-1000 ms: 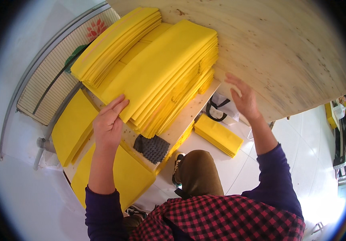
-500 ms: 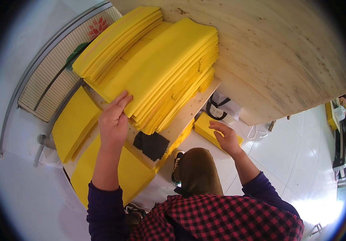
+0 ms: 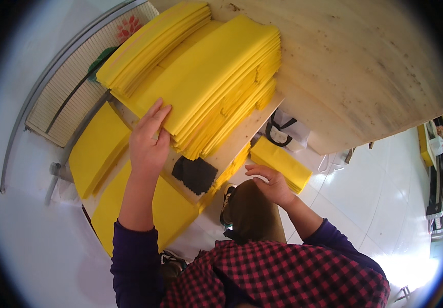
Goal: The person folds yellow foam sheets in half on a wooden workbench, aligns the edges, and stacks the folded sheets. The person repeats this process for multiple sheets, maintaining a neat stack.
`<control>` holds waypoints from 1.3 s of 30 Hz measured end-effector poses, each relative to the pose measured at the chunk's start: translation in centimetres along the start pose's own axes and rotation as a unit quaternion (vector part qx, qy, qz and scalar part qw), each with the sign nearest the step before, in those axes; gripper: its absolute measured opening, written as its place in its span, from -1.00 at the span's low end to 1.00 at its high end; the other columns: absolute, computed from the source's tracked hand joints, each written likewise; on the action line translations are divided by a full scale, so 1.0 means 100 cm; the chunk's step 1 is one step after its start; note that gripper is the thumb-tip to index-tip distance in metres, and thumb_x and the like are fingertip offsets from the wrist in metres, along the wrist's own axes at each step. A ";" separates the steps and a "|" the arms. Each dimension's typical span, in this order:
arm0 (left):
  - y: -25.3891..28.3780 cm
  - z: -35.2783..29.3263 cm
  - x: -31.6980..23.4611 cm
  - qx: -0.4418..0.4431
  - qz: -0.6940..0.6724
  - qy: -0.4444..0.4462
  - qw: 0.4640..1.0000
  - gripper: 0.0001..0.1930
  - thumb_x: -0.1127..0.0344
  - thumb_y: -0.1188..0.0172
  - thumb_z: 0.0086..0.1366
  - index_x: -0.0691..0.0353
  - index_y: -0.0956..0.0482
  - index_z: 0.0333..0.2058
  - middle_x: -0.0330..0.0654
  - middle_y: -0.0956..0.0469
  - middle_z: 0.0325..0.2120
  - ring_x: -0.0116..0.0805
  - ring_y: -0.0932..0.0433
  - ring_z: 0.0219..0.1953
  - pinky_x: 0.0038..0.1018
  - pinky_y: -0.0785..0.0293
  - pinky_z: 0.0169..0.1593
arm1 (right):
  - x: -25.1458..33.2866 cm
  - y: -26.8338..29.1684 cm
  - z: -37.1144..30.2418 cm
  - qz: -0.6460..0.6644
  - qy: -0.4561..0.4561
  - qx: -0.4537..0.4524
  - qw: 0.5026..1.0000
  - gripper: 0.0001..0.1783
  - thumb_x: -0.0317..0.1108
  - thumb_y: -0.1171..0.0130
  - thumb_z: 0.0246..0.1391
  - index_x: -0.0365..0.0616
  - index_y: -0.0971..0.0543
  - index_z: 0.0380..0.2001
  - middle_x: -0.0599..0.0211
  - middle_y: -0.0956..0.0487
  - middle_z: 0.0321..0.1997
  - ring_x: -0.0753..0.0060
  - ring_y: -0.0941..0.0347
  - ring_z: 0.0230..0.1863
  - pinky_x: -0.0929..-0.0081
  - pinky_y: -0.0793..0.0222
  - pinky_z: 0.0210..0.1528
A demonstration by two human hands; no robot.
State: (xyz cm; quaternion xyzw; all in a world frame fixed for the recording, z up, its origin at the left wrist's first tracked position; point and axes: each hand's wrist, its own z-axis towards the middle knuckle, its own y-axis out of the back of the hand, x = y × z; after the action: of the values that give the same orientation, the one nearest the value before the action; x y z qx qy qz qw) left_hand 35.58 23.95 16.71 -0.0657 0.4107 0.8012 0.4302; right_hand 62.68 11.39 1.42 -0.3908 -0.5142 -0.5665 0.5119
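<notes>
A tall stack of folded yellow sheets (image 3: 216, 66) lies in front of me, its layers showing along the right side. My left hand (image 3: 150, 134) touches the near left corner of that stack, with fingers stretched over the top and the thumb at the edge. Behind and left of it is a second yellow stack (image 3: 154, 43). My right hand (image 3: 272, 186) hovers above my knee, empty, its fingers loosely bent and apart. Nearest to it, a smaller bundle of yellow sheets (image 3: 283, 161) lies on the floor.
A dark cloth with a zigzag edge (image 3: 194, 174) lies on the wooden board below the stack. More yellow sheets (image 3: 95, 149) fill the left side. A wooden panel (image 3: 355, 72) rises at right, with a white bag with black handles (image 3: 293, 134) beneath it.
My right hand has moved left and down, away from the floor bundle toward my knee. My left hand stays at the stack's corner. The view has shifted slightly.
</notes>
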 end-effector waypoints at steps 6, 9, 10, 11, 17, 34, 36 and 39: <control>0.013 -0.012 -0.004 -0.026 0.008 0.011 1.000 -0.46 0.66 0.10 0.02 0.28 -0.49 0.03 0.07 -0.43 0.10 -0.11 -0.49 0.07 -0.45 -0.45 -0.03 | -0.001 -0.004 -0.006 -0.072 0.043 0.019 0.996 -0.70 -0.63 -0.05 0.03 -0.20 -0.55 -0.14 0.16 -0.53 0.04 0.23 -0.46 0.07 0.47 -0.39 0.06; 0.022 -0.017 -0.005 -0.036 0.036 0.007 0.999 -0.46 0.66 0.10 0.02 0.29 -0.49 0.03 0.08 -0.44 0.09 -0.10 -0.47 0.09 -0.47 -0.45 -0.03 | -0.002 -0.004 -0.009 -0.076 0.031 0.018 0.996 -0.71 -0.63 -0.06 0.03 -0.20 -0.55 -0.15 0.13 -0.53 0.04 0.17 -0.47 0.06 0.44 -0.38 0.07; 0.025 -0.020 -0.005 -0.039 0.039 0.004 0.998 -0.47 0.65 0.10 0.02 0.29 -0.49 0.03 0.08 -0.44 0.08 -0.10 -0.47 0.10 -0.46 -0.44 -0.01 | -0.003 -0.005 -0.010 -0.070 0.014 0.021 0.997 -0.71 -0.63 -0.06 0.03 -0.20 -0.55 -0.15 0.12 -0.53 0.03 0.15 -0.47 0.06 0.43 -0.38 0.07; 0.028 -0.024 -0.005 -0.040 0.042 0.003 0.998 -0.47 0.65 0.09 0.02 0.29 -0.49 0.03 0.07 -0.45 0.08 -0.09 -0.46 0.11 -0.45 -0.43 0.01 | -0.003 -0.006 -0.010 -0.091 0.038 0.018 0.995 -0.72 -0.62 -0.06 0.03 -0.21 -0.55 -0.15 0.11 -0.54 0.02 0.14 -0.48 0.05 0.42 -0.38 0.07; 0.059 -0.065 0.004 -0.051 0.080 0.023 0.995 -0.48 0.66 0.05 0.05 0.29 -0.48 0.04 0.05 -0.46 0.07 -0.06 -0.44 0.13 -0.38 -0.33 0.16 | 0.003 -0.011 -0.017 -0.119 0.054 0.014 0.991 -0.79 -0.59 -0.08 0.07 -0.25 -0.56 -0.20 0.20 -0.58 -0.07 0.30 -0.51 -0.02 0.47 -0.38 0.04; 0.231 -0.403 0.038 -0.232 0.311 0.434 0.813 -0.63 0.46 0.01 0.27 0.34 -0.47 0.06 0.00 -0.48 0.06 -0.15 -0.49 0.05 -0.33 -0.41 0.08 | -0.021 -0.102 0.072 -0.279 0.039 0.121 0.952 -0.78 -0.19 -0.25 0.03 -0.10 -0.57 -0.35 0.21 -0.59 -0.46 0.15 -0.54 -0.36 0.28 -0.42 -0.31; 0.237 -0.448 0.034 -0.188 0.373 0.461 0.783 -0.62 0.39 -0.02 0.27 0.35 -0.47 0.05 0.02 -0.47 0.06 -0.10 -0.47 0.08 -0.31 -0.37 0.12 | -0.030 -0.118 0.079 -0.325 0.040 0.116 0.938 -0.77 -0.16 -0.24 0.02 -0.05 -0.56 -0.32 0.21 -0.60 -0.41 0.12 -0.54 -0.29 0.23 -0.42 -0.26; 0.227 -0.491 0.038 -0.160 0.388 0.504 0.755 -0.61 0.33 -0.05 0.27 0.36 -0.47 0.04 0.05 -0.47 0.06 -0.04 -0.43 0.10 -0.30 -0.33 0.16 | -0.042 -0.134 0.083 -0.380 -0.005 0.108 0.919 -0.79 -0.17 -0.24 0.02 0.00 -0.56 -0.31 0.21 -0.60 -0.39 0.11 -0.54 -0.25 0.20 -0.42 -0.24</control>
State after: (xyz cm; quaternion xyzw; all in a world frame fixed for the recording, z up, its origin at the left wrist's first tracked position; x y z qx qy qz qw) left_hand 4.19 -15.41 -3.50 -0.3630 0.4244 0.8040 -0.2041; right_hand 49.57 19.60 -3.71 -0.1111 -0.6842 -0.6579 0.2945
